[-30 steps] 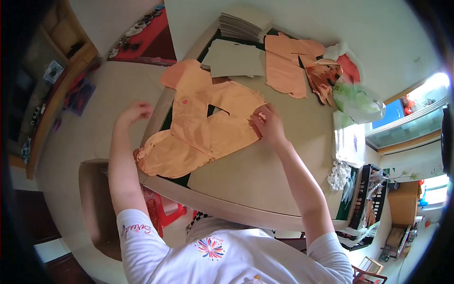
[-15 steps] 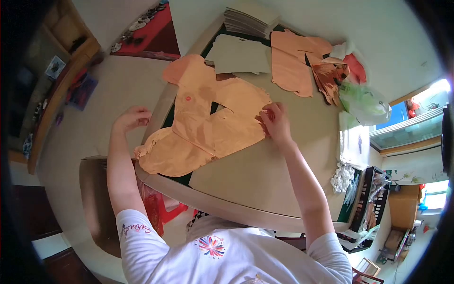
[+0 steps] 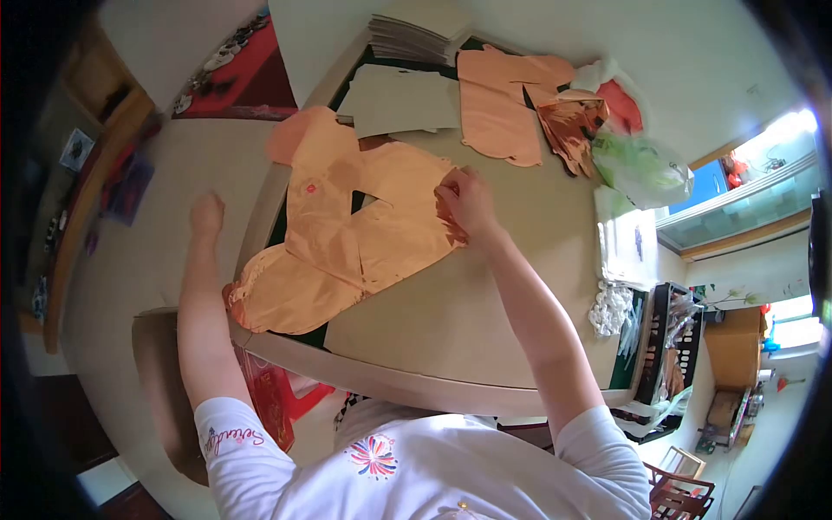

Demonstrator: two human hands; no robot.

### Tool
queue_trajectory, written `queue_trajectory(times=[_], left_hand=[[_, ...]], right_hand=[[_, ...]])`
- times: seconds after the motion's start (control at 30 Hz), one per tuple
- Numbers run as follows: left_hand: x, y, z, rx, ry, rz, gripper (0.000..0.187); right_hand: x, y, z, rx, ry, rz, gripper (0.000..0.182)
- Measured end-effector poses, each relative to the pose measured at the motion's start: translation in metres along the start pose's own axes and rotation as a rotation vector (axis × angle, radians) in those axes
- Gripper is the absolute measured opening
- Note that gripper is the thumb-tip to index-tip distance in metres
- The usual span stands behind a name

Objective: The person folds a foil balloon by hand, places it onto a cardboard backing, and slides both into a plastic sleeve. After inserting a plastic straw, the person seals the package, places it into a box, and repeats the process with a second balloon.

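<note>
A flat, uninflated rose-gold foil balloon (image 3: 321, 225) lies at the left part of the table, with creases and a small red mark on its surface. My right hand (image 3: 468, 204) pinches the crumpled right edge of this foil balloon, fingertips curled over it. Away to the left, beyond the table's edge, my left hand (image 3: 206, 214) is held up in a fist. Its fingers face away, so whatever may be inside is hidden.
Grey card sheets (image 3: 403, 100) lie behind the balloon, with a card stack (image 3: 407, 39) further back. Another flat foil balloon (image 3: 498, 104) is at the back right, near a green-white plastic bag (image 3: 641, 169). A black crate (image 3: 672, 347) stands at the right edge.
My left hand has moved left, farther from the table edge, and closed into a fist. My right hand stays at the balloon's right edge. The whole view has shifted slightly.
</note>
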State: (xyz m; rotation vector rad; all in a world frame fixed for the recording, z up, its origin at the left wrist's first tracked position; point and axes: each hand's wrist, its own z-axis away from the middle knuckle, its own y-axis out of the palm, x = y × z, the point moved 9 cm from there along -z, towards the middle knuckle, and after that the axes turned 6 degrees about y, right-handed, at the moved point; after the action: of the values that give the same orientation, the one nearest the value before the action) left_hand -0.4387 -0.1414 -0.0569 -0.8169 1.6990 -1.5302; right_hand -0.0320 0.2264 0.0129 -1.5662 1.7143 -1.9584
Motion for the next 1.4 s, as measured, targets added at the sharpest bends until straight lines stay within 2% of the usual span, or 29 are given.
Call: queue_trajectory(times=[0.03, 0.07, 0.13, 0.17, 0.27, 0.37, 0.43, 0.5, 0.53, 0.6, 0.7, 0.8, 0.9, 1.0, 1.07, 1.17, 1.2, 1.27, 1.37, 1.4], left_hand=[[0.000, -0.007, -0.002, -0.143, 0.114, -0.095, 0.032], [-0.002, -0.011, 0.001, -0.286, 0.228, -0.189, 0.033], [-0.037, -0.051, 0.020, -0.147, 0.207, -0.201, 0.034], [-0.051, -0.064, 0.027, -0.076, 0.196, -0.208, 0.035], [-0.019, -0.043, 0.002, 0.054, 0.040, 0.038, 0.039], [-0.104, -0.128, 0.057, -0.414, 0.373, 0.056, 0.031], [-0.127, -0.123, 0.094, -0.496, 0.405, 0.128, 0.026], [-0.182, -0.127, 0.144, -0.013, 0.254, 0.606, 0.028], [-0.213, -0.127, 0.172, 0.104, 0.237, 0.851, 0.036], [-0.250, -0.104, 0.218, 0.014, 0.404, 0.845, 0.058], [-0.282, -0.088, 0.275, -0.096, 0.415, 0.292, 0.079], [-0.264, -0.046, 0.266, -0.002, 0.362, 0.208, 0.085], [-0.265, -0.052, 0.252, -0.090, 0.328, 0.187, 0.080], [-0.266, -0.049, 0.243, -0.071, 0.309, 0.168, 0.077], [-0.266, -0.045, 0.237, -0.080, 0.304, 0.131, 0.075], [-0.269, -0.045, 0.231, -0.105, 0.279, 0.128, 0.072], [-0.269, -0.047, 0.231, -0.115, 0.273, 0.133, 0.072], [-0.270, -0.047, 0.231, -0.101, 0.260, 0.126, 0.071], [-0.272, -0.045, 0.232, -0.094, 0.272, 0.115, 0.069], [-0.272, -0.044, 0.232, -0.094, 0.282, 0.113, 0.069]], right_hand=[[-0.002, 0.005, 0.000, 0.057, 0.044, -0.043, 0.024], [0.002, 0.001, 0.003, 0.000, 0.016, -0.006, 0.023], [0.018, -0.010, 0.007, -0.115, -0.052, 0.070, 0.021], [0.017, -0.008, 0.006, -0.093, -0.040, 0.079, 0.020], [0.014, -0.005, 0.000, -0.062, -0.022, 0.087, 0.019], [0.013, -0.007, -0.003, -0.090, -0.063, 0.064, 0.018], [0.022, -0.015, -0.003, -0.126, -0.100, 0.018, 0.017], [0.032, -0.017, 0.000, -0.013, 0.012, 0.032, 0.016], [0.036, -0.019, 0.005, 0.041, 0.070, 0.042, 0.016], [0.047, -0.027, 0.015, 0.062, 0.056, -0.049, 0.016], [0.064, -0.036, 0.028, 0.078, 0.000, -0.207, 0.016], [0.076, -0.061, 0.046, 0.048, 0.001, -0.310, 0.014], [0.058, -0.081, 0.074, -0.005, 0.123, -0.427, 0.011], [0.034, -0.121, 0.115, -0.124, 0.238, -0.395, 0.008], [0.013, -0.152, 0.154, -0.307, 0.183, -0.306, 0.007], [-0.046, -0.177, 0.226, -0.424, 0.253, -0.481, 0.008], [-0.067, -0.184, 0.252, -0.516, 0.347, -0.525, 0.007], [-0.078, -0.194, 0.292, -0.606, 0.404, -0.543, 0.007], [-0.111, -0.163, 0.341, -0.511, 0.537, -0.489, 0.009], [-0.105, -0.154, 0.343, -0.437, 0.511, -0.419, 0.008]])
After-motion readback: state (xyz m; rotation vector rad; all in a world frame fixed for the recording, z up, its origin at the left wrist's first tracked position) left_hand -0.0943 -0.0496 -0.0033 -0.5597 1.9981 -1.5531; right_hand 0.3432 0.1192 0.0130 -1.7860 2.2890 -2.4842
